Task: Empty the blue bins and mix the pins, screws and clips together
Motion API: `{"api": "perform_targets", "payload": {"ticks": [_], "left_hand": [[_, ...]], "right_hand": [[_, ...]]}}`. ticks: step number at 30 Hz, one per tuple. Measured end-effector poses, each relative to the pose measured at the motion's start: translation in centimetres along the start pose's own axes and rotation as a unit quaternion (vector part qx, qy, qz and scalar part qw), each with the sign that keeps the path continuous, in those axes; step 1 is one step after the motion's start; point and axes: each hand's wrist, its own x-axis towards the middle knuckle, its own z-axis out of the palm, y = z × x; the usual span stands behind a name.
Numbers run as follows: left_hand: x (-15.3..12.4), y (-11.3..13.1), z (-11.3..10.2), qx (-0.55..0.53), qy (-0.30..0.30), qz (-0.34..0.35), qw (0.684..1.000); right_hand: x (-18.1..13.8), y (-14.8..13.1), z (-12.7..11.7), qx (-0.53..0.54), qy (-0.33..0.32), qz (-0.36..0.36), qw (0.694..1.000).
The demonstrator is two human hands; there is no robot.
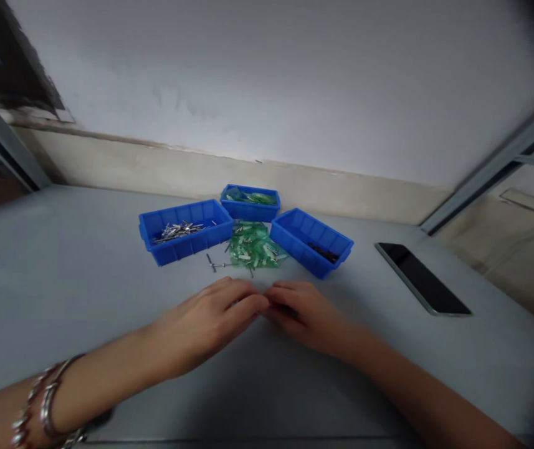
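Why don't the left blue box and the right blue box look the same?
The left blue box holds shiny silvery pieces, but the right blue box holds dark pieces.
In the picture, the left blue box slants up towards the right, while the right blue box slants down.
Both are blue, open on top and on the grey table.

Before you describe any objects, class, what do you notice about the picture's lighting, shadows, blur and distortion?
Head view: dim, uneven light, with blackened right corners; slight blur on the left hand and right hand; a soft shadow on the table below the hands; silvery parts in a blue tray lack crisp edges; apparent wide-angle stretch towards the frame's edges.
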Motion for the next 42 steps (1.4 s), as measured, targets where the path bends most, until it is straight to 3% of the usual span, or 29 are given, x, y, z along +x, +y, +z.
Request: {"api": "perform_targets", "payload": {"ticks": [13,42], "left_hand": [[0.63,0.09,-0.40,0.061,0.037,-0.011,0.997],[0.26,-0.02,-0.17,0.032,0.016,-0.018,0.999]], "right_hand": [[0.02,-0.12,-0.12,-0.012,0.027,0.028,0.999],[0.04,0.16,-0.24,-0.015,0.019,0.003,1.000]]}}
